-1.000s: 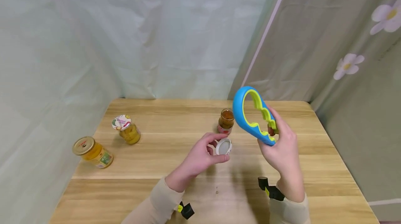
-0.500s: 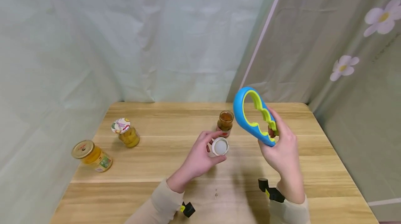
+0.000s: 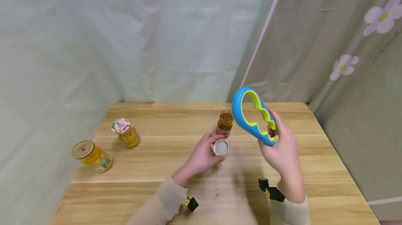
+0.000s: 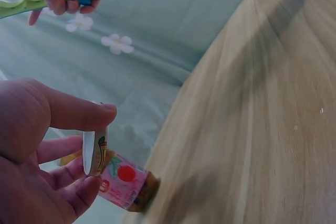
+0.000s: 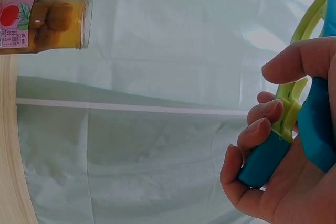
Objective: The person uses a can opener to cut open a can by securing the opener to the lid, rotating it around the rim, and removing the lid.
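Observation:
My left hand [image 3: 201, 155] pinches a round white jar lid [image 3: 221, 147] between thumb and fingers, its pale underside turned toward the head camera. In the left wrist view the lid [image 4: 95, 153] is seen edge-on. Just beyond it, an uncovered glass jar [image 3: 224, 122] with a pink label stands on the table; round brown pieces in liquid show in the right wrist view of the jar [image 5: 55, 24]. My right hand [image 3: 284, 148] grips the handles of a blue and green jar opener [image 3: 237, 109], raised to the right of the jar. Nothing sits within the opener's loop.
On the left of the wooden table [image 3: 163, 169] stand two lidded jars: one with a patterned white lid [image 3: 129, 137], one with a gold lid [image 3: 98, 158]. Small wet-looking specks [image 3: 216, 194] lie near the front. A pale curtain [image 3: 188, 43] hangs behind the table.
The lid has tilted to show its underside more squarely and shifted slightly left, together with my left hand. The right hand and jar opener stay nearly where they were.

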A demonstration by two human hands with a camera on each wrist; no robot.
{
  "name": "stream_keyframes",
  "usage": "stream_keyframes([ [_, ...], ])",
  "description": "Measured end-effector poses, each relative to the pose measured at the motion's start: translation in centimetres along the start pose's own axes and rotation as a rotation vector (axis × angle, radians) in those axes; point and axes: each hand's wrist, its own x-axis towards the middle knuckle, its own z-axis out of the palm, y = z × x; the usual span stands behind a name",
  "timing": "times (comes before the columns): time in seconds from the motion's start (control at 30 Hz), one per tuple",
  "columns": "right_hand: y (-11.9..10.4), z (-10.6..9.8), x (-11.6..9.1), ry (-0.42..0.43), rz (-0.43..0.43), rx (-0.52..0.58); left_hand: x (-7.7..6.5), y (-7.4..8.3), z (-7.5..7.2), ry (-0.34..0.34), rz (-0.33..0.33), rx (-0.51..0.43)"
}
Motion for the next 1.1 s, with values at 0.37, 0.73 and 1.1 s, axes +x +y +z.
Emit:
stream_keyframes([
  [0.37,-0.2,0.1,0.0,-0.036,0.016,-0.008,1.0,-0.4,1.3,-0.106,-0.124,0.024],
  [0.73,-0.2,0.2,0.0,-0.027,0.002,-0.015,1.9,-1.2,2.7,-0.109,-0.193,0.181],
  [1.1,-0.1,0.4,0.0,-0.039,0.002,-0.018,2.6,-2.1,3.3,-0.118,-0.087,0.281],
])
